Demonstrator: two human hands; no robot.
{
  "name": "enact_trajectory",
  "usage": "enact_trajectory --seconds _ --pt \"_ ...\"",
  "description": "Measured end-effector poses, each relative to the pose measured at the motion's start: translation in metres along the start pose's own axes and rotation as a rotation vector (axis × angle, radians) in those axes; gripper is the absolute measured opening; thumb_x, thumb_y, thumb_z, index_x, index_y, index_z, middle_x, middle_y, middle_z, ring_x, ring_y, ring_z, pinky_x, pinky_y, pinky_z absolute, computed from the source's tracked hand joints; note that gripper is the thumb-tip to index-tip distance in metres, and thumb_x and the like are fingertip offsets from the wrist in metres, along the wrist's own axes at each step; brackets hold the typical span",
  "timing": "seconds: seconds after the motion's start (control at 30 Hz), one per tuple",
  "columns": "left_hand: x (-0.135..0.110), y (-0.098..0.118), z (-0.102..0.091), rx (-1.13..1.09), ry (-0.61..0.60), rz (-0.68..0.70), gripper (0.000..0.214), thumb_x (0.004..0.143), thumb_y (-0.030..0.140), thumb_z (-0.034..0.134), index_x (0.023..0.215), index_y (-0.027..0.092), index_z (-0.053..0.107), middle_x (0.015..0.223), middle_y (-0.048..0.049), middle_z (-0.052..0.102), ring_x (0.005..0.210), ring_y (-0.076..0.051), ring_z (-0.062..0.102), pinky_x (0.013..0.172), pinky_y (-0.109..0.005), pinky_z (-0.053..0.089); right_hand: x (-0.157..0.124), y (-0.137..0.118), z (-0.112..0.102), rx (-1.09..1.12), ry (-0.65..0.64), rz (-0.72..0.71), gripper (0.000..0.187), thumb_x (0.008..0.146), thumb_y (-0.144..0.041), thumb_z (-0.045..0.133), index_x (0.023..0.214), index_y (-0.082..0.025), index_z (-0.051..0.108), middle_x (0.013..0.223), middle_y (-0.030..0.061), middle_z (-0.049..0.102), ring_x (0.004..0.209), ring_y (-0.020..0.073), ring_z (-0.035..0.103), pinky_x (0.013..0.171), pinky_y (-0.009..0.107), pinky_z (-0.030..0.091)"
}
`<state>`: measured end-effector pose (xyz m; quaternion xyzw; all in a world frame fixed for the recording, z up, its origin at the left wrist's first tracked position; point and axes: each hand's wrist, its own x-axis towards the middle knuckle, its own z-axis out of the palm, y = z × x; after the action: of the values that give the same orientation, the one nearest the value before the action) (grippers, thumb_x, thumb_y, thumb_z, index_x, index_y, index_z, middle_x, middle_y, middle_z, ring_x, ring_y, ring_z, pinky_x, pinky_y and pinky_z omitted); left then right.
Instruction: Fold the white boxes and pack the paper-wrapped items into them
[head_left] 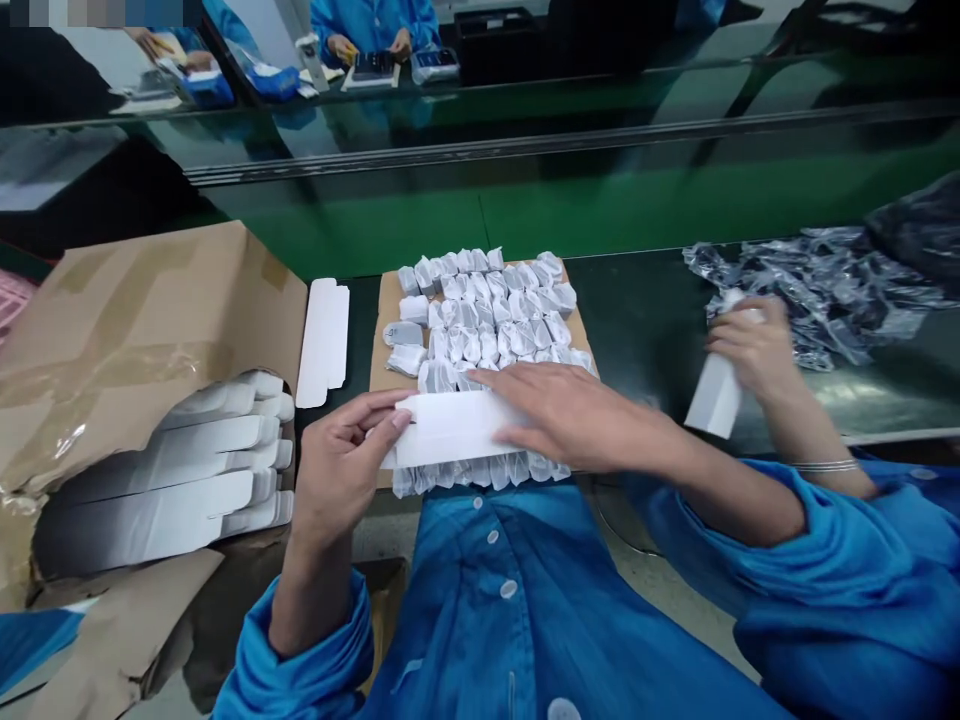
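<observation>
A flat-sided white carton [450, 425] lies level between my hands, above the wrapped pieces. Its left end is pinched between the thumb and fingers of my left hand [345, 465]. My right hand [581, 415] reaches over the right end, fingers along the upper edge and thumb lower down, gripping it. Behind and below the carton, several rows of small pieces in thin white wrap [487, 320] stand on a cardboard sheet [386, 300]. One grey piece [403, 334] at the left edge of the rows shows a printed mark.
An open brown cardboard box [150, 290] at left holds several flattened white cartons [172, 490]. Another flattened carton [322, 340] lies beside it. At right, a co-worker's hand [754, 345] holds a white carton [716, 395] near crumpled clear plastic bags [825, 290]. A green partition [600, 210] stands behind.
</observation>
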<state>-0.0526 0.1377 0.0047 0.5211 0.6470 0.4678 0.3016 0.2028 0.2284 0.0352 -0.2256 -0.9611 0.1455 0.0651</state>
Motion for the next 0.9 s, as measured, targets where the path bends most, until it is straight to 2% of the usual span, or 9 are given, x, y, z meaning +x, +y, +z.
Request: enact_trajectory --seconds 0.07,0.1,0.2,0.27,0.37,0.47,0.53,0.77,0.9 --pt "-0.002 -0.006 0.006 -0.083 0.068 -0.023 0.031 0.082 0.041 0.075 0.105 0.02 0.077 0.084 -0.0035 0.077 0.071 -0.013 0.069 0.056 -0.017 0.053 -0.004 -0.013 0.014 -0.234 0.116 0.022 0.076 0.094 -0.044 0.061 0.151 -0.003 0.032 0.13 0.0237 0.059 0.109 0.0361 0.058 0.086 0.047 0.048" --pt "-0.005 -0.008 0.006 -0.1 0.041 -0.036 0.032 0.082 0.04 0.075 0.108 0.021 0.076 0.085 -0.003 0.077 0.07 -0.012 0.068 0.056 -0.017 0.052 -0.006 -0.017 0.019 -0.309 0.143 0.002 0.077 0.093 -0.043 0.062 0.15 0.0 0.032 0.129 0.0253 0.059 0.108 0.037 0.058 0.085 0.048 0.049" --pt "-0.012 -0.009 -0.003 -0.066 -0.186 -0.047 0.034 0.083 0.039 0.073 0.114 0.023 0.074 0.081 -0.0016 0.076 0.065 -0.012 0.067 0.052 -0.016 0.051 -0.01 -0.017 0.029 -0.35 0.175 -0.091 0.066 0.096 -0.035 0.058 0.147 0.002 0.035 0.127 0.0241 0.06 0.105 0.0342 0.059 0.085 0.046 0.05" --pt "-0.017 -0.009 -0.01 0.012 -0.271 0.0 0.031 0.083 0.039 0.072 0.111 0.024 0.075 0.079 -0.0011 0.077 0.061 -0.011 0.067 0.049 -0.015 0.049 -0.012 -0.014 0.031 -0.288 0.171 -0.15 0.066 0.096 -0.037 0.058 0.146 0.002 0.037 0.128 0.0233 0.06 0.106 0.0328 0.059 0.087 0.045 0.05" --pt "-0.021 -0.01 -0.011 0.164 -0.19 0.12 0.023 0.084 0.034 0.071 0.104 0.023 0.077 0.081 -0.0006 0.078 0.064 -0.012 0.07 0.051 -0.015 0.05 -0.013 -0.013 0.033 -0.228 0.162 -0.179 0.066 0.095 -0.038 0.059 0.143 0.002 0.04 0.128 0.0231 0.06 0.105 0.0321 0.06 0.086 0.045 0.051" --pt "-0.023 -0.012 -0.002 0.297 -0.043 0.226 0.017 0.085 0.026 0.069 0.1 0.023 0.077 0.086 0.0005 0.079 0.073 -0.012 0.073 0.06 -0.015 0.053 -0.011 -0.018 0.034 -0.295 0.17 -0.149 0.057 0.094 -0.029 0.056 0.14 0.002 0.043 0.122 0.0226 0.063 0.101 0.0325 0.061 0.081 0.044 0.052" --pt "-0.022 -0.014 0.003 0.334 0.009 0.266 0.016 0.085 0.023 0.068 0.099 0.023 0.077 0.088 0.0018 0.079 0.073 -0.011 0.073 0.061 -0.015 0.053 -0.01 -0.022 0.033 -0.357 0.184 -0.129 0.052 0.093 -0.021 0.054 0.139 0.002 0.044 0.118 0.022 0.065 0.098 0.0324 0.062 0.078 0.043 0.052" --pt "-0.022 -0.01 0.005 0.283 0.051 0.245 0.016 0.082 0.018 0.07 0.095 0.025 0.077 0.085 0.0046 0.078 0.073 -0.01 0.071 0.062 -0.017 0.054 -0.01 -0.03 0.027 -0.412 0.234 -0.131 0.047 0.093 -0.018 0.052 0.135 0.002 0.047 0.119 0.022 0.066 0.1 0.0331 0.065 0.079 0.043 0.053" --pt "-0.024 0.0 -0.001 0.225 0.08 0.308 0.015 0.082 0.011 0.068 0.084 0.023 0.076 0.086 0.0031 0.078 0.081 -0.012 0.073 0.071 -0.02 0.057 -0.012 -0.03 0.028 -0.373 0.316 -0.152 0.033 0.096 -0.017 0.05 0.125 -0.003 0.055 0.109 0.0165 0.072 0.091 0.0277 0.069 0.072 0.039 0.055"
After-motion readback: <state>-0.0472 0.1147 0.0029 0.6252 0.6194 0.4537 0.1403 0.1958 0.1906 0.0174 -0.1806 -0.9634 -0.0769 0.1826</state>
